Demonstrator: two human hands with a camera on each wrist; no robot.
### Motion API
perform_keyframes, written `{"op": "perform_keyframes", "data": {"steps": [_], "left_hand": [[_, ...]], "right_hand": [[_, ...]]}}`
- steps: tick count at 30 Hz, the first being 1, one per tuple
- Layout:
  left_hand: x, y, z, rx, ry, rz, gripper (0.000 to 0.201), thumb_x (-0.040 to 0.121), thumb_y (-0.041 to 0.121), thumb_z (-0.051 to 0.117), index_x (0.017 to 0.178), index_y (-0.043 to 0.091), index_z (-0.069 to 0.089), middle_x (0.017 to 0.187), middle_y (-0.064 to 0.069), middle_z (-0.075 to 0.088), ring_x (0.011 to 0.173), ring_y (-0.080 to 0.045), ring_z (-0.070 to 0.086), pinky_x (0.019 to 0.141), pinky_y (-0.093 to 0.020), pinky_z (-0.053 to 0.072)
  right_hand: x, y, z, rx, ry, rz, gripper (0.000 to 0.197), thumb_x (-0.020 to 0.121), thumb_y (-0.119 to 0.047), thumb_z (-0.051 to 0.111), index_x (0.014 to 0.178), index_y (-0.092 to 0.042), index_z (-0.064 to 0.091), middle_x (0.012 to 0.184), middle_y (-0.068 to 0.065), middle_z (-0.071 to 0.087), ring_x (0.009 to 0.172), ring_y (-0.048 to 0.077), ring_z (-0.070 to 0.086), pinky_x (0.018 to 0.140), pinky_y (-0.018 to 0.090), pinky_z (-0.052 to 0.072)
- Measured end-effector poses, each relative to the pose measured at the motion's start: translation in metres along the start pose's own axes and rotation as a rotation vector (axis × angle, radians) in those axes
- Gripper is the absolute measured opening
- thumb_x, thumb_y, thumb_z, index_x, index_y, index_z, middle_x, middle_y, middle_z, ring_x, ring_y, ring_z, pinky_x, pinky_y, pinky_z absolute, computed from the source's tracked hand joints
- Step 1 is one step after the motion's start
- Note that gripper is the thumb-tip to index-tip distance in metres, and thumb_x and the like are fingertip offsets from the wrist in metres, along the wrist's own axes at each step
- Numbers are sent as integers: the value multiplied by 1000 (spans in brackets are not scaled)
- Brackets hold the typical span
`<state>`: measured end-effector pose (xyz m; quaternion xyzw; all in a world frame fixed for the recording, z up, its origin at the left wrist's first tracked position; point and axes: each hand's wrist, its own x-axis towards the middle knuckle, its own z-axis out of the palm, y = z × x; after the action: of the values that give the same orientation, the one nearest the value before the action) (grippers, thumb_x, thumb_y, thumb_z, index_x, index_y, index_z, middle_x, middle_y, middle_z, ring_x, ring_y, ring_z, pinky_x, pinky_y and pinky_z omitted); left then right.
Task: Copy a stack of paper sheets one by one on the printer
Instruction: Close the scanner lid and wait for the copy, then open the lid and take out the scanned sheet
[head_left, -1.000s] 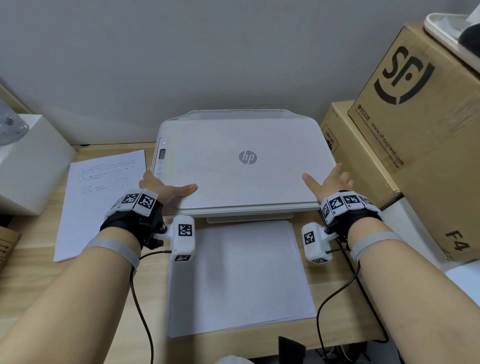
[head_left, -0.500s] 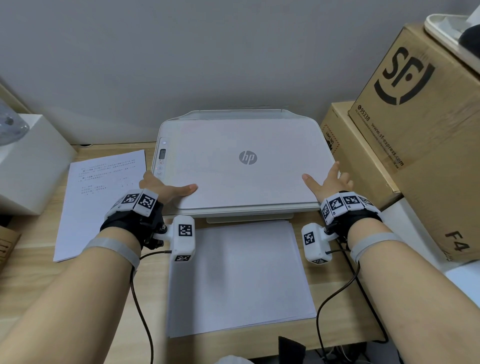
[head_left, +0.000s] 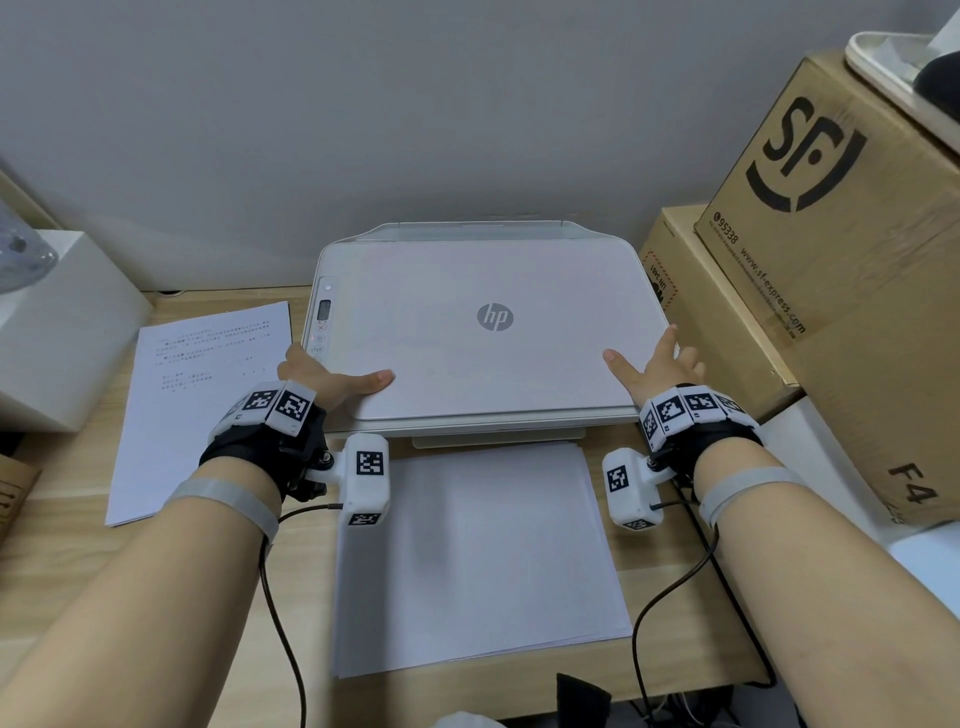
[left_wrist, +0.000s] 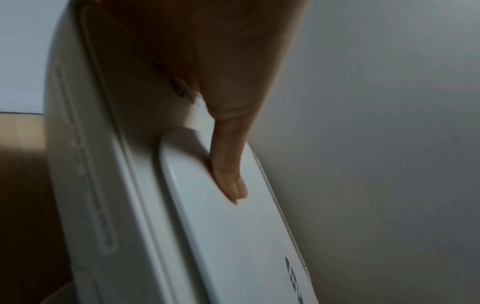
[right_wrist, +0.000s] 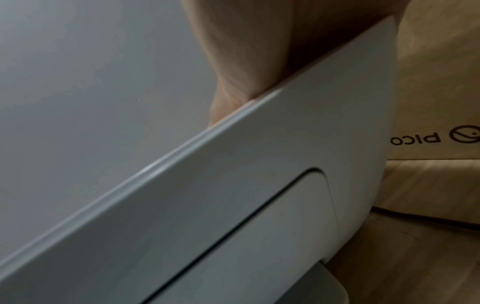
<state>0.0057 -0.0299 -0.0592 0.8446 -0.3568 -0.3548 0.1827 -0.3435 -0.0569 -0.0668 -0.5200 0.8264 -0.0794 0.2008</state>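
Observation:
A white HP printer (head_left: 467, 353) sits against the wall with its scanner lid down. My left hand (head_left: 322, 376) rests on the lid's front left corner, thumb (left_wrist: 228, 164) flat on top of the lid (left_wrist: 246, 236) and fingers over the control strip. On the front right corner lies my right hand (head_left: 654, 364), thumb on the lid and fingers straight along the side edge. The right wrist view shows the printer's front (right_wrist: 233, 205) below the hand (right_wrist: 246, 51). A stack of blank-side sheets (head_left: 478, 556) lies in front of the printer. One printed sheet (head_left: 197, 405) lies to its left.
Two cardboard boxes stand close on the right, a large one (head_left: 831, 260) on a lower one (head_left: 711, 312). A white box (head_left: 57, 332) stands at the left. Wrist-camera cables (head_left: 280, 597) trail over the wooden desk (head_left: 291, 649).

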Motion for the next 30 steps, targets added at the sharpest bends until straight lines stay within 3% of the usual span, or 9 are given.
{"op": "perform_keyframes", "data": {"steps": [8,17,20,23,27,30], "left_hand": [[2,-1,0,-2,-14,-1,122,56,54,84,147,8,16,149,-15,31,135,-37,33,110,-54,30],[0,-7,4,33,47,118,118,59,57,81,146,6,18,146,-18,34,133,-37,36,110,-50,31],[-6,-10,5,124,46,239,107,69,60,72,151,23,14,150,-19,23,138,-38,25,113,-50,24],[-13,-9,4,177,19,286,84,77,60,64,148,37,25,157,-14,8,144,-34,11,116,-49,17],[-17,-7,0,206,31,299,76,78,60,63,145,37,34,160,-5,2,147,-26,4,116,-50,14],[-15,-3,-3,169,24,302,70,81,59,61,142,32,41,160,-2,2,147,-24,3,118,-48,9]], "right_hand": [[0,1,0,-5,6,-3,95,84,-68,42,151,-15,-2,148,17,21,136,32,21,107,46,24],[-4,1,-1,13,89,-31,91,83,-66,47,146,-8,19,145,17,31,133,32,31,108,44,22],[-5,3,-5,56,54,-49,87,84,-62,50,147,-9,20,147,16,28,134,34,29,109,45,22],[-4,8,-10,180,10,-32,80,86,-56,53,147,-13,24,148,12,24,131,39,32,108,47,29],[2,9,-20,428,-43,13,69,89,-45,57,145,-13,32,149,10,22,133,32,35,108,41,28],[5,9,-27,505,-88,38,70,85,-48,58,143,-16,36,151,7,28,135,30,33,112,43,26]]}}
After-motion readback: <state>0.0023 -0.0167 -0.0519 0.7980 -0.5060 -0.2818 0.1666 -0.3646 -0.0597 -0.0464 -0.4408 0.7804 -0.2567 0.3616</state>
